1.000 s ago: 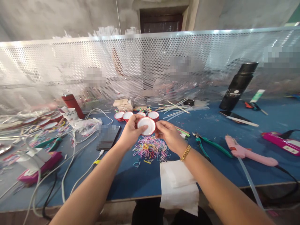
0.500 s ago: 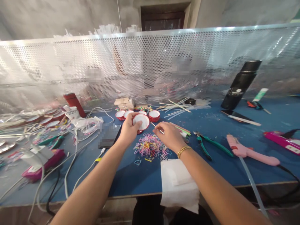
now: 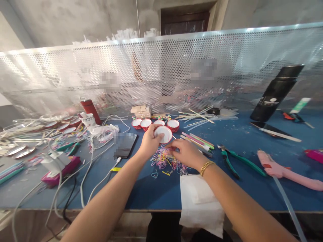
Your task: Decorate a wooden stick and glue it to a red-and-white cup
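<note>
My left hand (image 3: 149,144) grips a small round red drum with a white face (image 3: 163,133), held just above the blue table (image 3: 156,191). My right hand (image 3: 183,154) rests palm down on a pile of small coloured rubber bands (image 3: 164,161), its fingertips pinched among the bands; what they pinch is too small to make out. A gold bracelet sits on that wrist. Three more small red drums (image 3: 146,124) stand in a row just behind my hands.
A dark phone (image 3: 125,145) lies to the left with white cables. Green pliers (image 3: 236,161), a pink glue gun (image 3: 285,169) and coloured sticks (image 3: 198,140) lie to the right. A white cloth (image 3: 199,201) hangs over the front edge. A black bottle (image 3: 276,92) leans on the perforated screen.
My right hand left the drum and dropped onto the rubber band pile. My left hand kept the drum and lowered it a little. The view shifted left.
</note>
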`<state>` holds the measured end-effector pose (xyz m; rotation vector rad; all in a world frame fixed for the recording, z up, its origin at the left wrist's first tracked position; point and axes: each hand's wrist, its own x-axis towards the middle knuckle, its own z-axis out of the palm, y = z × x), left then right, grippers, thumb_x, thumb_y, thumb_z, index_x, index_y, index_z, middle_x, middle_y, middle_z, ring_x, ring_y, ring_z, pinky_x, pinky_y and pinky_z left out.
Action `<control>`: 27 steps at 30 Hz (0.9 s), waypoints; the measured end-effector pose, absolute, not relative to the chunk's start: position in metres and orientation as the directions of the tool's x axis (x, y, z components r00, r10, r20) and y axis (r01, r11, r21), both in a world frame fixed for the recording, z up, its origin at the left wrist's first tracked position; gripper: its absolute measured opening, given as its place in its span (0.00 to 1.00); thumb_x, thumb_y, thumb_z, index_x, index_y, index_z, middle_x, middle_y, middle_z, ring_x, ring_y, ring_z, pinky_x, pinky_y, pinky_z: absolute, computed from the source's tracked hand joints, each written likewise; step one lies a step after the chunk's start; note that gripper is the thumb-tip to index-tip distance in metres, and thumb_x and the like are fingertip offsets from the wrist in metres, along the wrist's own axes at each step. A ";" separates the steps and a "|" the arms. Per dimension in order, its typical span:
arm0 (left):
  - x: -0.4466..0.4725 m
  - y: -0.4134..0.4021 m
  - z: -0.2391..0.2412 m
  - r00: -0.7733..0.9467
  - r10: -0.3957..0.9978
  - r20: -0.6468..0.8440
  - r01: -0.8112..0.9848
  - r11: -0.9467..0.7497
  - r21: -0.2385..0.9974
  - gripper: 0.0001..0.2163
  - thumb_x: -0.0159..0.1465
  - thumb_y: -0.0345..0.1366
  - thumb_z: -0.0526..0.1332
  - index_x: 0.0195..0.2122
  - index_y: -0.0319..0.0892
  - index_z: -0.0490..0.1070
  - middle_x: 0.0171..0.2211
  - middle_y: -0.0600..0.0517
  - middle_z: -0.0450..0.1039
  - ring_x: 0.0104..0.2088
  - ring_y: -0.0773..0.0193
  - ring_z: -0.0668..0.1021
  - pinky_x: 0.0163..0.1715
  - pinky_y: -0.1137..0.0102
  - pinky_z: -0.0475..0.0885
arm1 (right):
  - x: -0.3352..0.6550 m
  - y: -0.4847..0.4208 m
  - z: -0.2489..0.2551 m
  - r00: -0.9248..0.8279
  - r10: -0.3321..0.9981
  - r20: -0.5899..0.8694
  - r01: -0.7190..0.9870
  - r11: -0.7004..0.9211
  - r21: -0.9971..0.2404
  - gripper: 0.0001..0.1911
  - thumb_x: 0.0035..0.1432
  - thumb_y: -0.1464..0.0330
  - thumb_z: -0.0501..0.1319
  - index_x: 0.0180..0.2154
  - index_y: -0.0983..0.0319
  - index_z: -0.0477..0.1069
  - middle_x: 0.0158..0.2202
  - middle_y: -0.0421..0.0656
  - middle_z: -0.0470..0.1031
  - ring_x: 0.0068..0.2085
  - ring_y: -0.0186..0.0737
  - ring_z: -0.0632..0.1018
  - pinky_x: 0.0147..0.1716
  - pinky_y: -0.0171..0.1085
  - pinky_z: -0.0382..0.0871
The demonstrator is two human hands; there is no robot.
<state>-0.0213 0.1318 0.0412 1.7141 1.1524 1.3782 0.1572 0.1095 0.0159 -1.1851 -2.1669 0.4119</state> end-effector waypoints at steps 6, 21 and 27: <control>-0.022 0.136 0.039 0.033 0.884 0.467 0.211 -0.463 0.861 0.16 0.56 0.29 0.64 0.46 0.42 0.70 0.43 0.49 0.76 0.45 0.57 0.76 0.45 0.62 0.73 | 0.158 0.106 0.017 -0.391 0.830 0.397 0.674 0.552 -0.491 0.14 0.58 0.66 0.67 0.47 0.57 0.79 0.44 0.45 0.79 0.43 0.45 0.80 0.45 0.44 0.72; -0.024 0.141 0.039 0.030 0.856 0.516 0.285 -0.502 0.817 0.15 0.59 0.31 0.61 0.49 0.41 0.69 0.47 0.47 0.77 0.46 0.58 0.78 0.47 0.62 0.73 | 0.153 0.108 0.012 -0.523 0.754 0.399 0.648 0.655 -0.389 0.23 0.54 0.58 0.71 0.52 0.53 0.78 0.58 0.45 0.74 0.60 0.50 0.71 0.62 0.49 0.61; -0.025 0.144 0.036 0.034 0.845 0.533 0.306 -0.517 0.799 0.16 0.59 0.31 0.61 0.49 0.40 0.70 0.46 0.47 0.77 0.43 0.59 0.78 0.45 0.63 0.73 | 0.151 0.108 0.011 -0.629 0.733 0.259 0.632 0.676 -0.378 0.11 0.59 0.64 0.69 0.45 0.49 0.82 0.52 0.41 0.79 0.56 0.47 0.75 0.59 0.49 0.63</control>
